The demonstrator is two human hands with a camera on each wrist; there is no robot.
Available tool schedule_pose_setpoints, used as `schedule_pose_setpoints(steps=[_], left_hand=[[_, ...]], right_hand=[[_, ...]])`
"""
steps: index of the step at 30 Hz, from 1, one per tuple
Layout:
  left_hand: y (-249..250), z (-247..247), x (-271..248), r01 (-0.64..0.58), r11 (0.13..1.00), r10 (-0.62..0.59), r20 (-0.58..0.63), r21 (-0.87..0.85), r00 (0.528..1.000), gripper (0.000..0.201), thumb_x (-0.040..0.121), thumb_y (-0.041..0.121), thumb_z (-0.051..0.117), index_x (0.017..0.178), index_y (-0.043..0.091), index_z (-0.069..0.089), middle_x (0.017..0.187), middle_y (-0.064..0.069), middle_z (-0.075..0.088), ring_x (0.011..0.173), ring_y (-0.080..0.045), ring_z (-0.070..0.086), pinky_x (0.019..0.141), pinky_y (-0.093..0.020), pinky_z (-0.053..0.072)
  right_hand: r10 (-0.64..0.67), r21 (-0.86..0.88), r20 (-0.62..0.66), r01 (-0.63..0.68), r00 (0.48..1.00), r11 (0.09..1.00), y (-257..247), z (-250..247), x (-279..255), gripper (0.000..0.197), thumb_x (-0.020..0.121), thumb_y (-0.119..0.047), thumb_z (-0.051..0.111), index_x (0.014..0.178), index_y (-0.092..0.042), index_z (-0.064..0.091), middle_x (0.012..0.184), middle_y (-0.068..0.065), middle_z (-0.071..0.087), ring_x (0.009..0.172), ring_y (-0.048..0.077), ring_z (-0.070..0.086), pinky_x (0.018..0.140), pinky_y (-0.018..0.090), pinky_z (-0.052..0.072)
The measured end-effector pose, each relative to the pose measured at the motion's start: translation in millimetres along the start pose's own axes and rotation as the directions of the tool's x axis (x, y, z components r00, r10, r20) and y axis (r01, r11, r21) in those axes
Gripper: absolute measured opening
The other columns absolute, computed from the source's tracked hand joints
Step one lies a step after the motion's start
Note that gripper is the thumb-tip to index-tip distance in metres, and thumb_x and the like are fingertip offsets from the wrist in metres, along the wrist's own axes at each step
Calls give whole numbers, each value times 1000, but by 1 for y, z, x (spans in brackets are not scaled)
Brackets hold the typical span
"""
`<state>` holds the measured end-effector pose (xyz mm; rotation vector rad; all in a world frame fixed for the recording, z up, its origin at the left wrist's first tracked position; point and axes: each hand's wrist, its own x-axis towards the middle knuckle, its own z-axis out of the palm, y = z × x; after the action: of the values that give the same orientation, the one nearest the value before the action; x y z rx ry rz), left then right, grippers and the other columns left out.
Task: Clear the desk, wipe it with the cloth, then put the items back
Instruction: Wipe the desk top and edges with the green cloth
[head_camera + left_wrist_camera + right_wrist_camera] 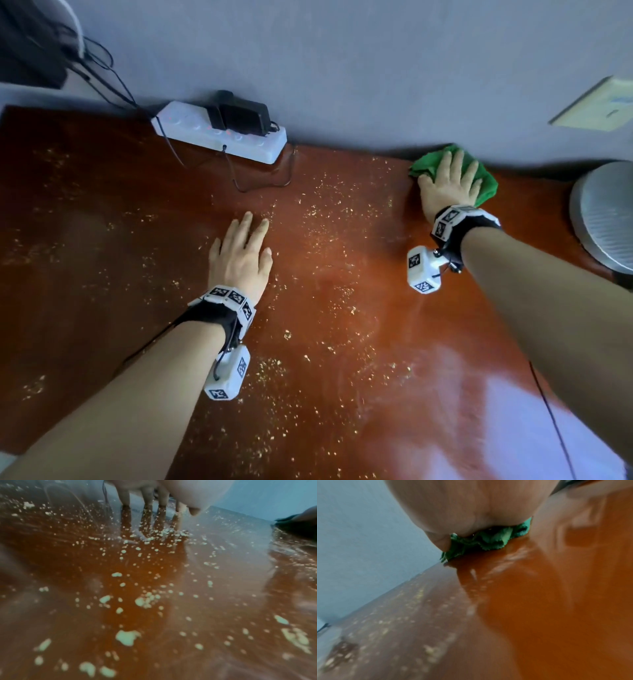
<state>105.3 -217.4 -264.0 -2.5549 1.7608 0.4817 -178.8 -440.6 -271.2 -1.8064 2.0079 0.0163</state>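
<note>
A reddish-brown desk (342,308) is strewn with pale crumbs (329,212). My right hand (448,185) lies flat, fingers spread, pressing a green cloth (488,186) against the desk's far edge by the wall. The right wrist view shows the crumpled cloth (489,539) squeezed under the palm. My left hand (241,253) rests flat and open on the desk's middle, holding nothing. In the left wrist view its fingers (146,496) touch the crumb-covered desk (154,588).
A white power strip (219,135) with a black adapter (239,111) and trailing cables lies at the back by the grey wall. A round grey ribbed object (606,216) sits at the right edge. A thin black cable (551,421) crosses the near right.
</note>
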Motion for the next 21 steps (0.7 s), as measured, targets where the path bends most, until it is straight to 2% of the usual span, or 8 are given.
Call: schedule_pose_setpoints(steps=[3,6,10,14,18,21], left_hand=[[-13,-2,10,-61,995,56,-74,-73,996,45,99,26,46,144,31,49,157,2,35,145,-22,31,116,-47,28],[-24,-6,17,-115,989,105,-108,-91,989,42,97,23,50,137,31,57,151,4,45,141,-21,40,113,-42,36],[-26,-9,19,-104,988,90,-118,-115,989,40,95,24,52,133,33,61,147,9,49,138,-16,45,111,-37,38],[-25,-11,18,-99,988,85,-110,-121,990,40,94,24,52,131,34,62,146,9,50,136,-18,48,110,-38,39],[-30,-12,18,-132,986,123,-91,-98,988,43,93,25,52,134,35,59,148,11,48,136,-17,47,110,-37,39],[-33,-13,16,-171,982,163,-90,-85,983,46,92,25,54,137,33,57,150,9,47,137,-18,46,110,-38,39]], right_hand=[[-36,-33,43,37,998,999,-34,7,6,67,100,-39,32,158,-18,6,166,0,-1,151,31,-7,121,47,-6],[-83,-62,49,86,995,994,-70,23,-2,70,99,-39,34,158,-17,5,166,1,0,151,31,-6,121,48,-5],[-201,-88,97,210,975,974,-123,47,-18,74,96,-40,35,158,-16,2,166,0,-3,151,31,-9,120,48,-6],[-338,-116,148,355,930,927,-157,62,-28,74,96,-40,32,158,-19,-2,165,0,-7,151,31,-11,120,49,-7],[-390,-137,186,417,902,899,-159,62,-39,74,96,-39,34,158,-24,-4,165,0,-10,151,31,-12,120,49,-7],[-423,-185,233,467,876,865,-143,65,-83,76,96,-39,35,157,-26,-7,165,-1,-13,151,31,-13,122,49,-5]])
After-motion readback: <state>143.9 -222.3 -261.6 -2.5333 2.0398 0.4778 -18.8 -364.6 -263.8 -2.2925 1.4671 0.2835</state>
